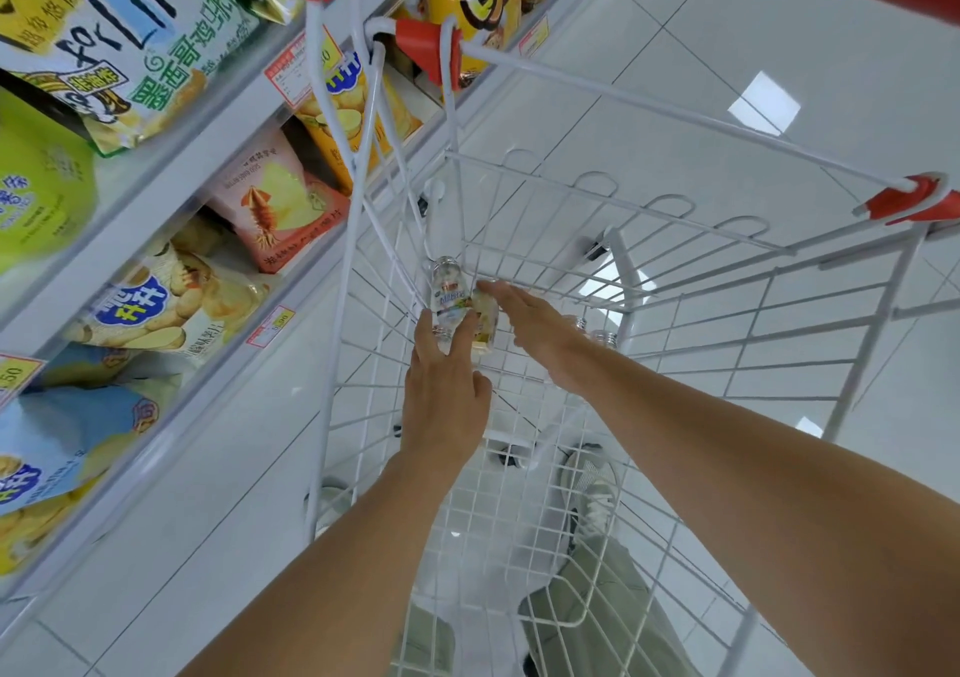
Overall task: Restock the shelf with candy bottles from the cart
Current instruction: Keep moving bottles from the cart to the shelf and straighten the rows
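Note:
Both my arms reach down into a white wire cart (626, 100). A clear candy bottle (447, 287) with a blue-and-white label stands near the cart's far left corner. My left hand (445, 385) pinches it low down, a finger on each side. A second candy bottle (486, 325) lies just right of the first. My right hand (532, 331) stretches over it with straight fingers, the fingertips touching its top end. Two more bottle caps (602, 336) peek out behind my right wrist.
The snack shelf (208, 167) runs along the left, packed with chip bags (156, 307) and price tags (270, 324). The cart has red corner guards (426, 47) and a red handle at top right. White floor tiles (727, 53) lie beyond; my shoes show under the cart.

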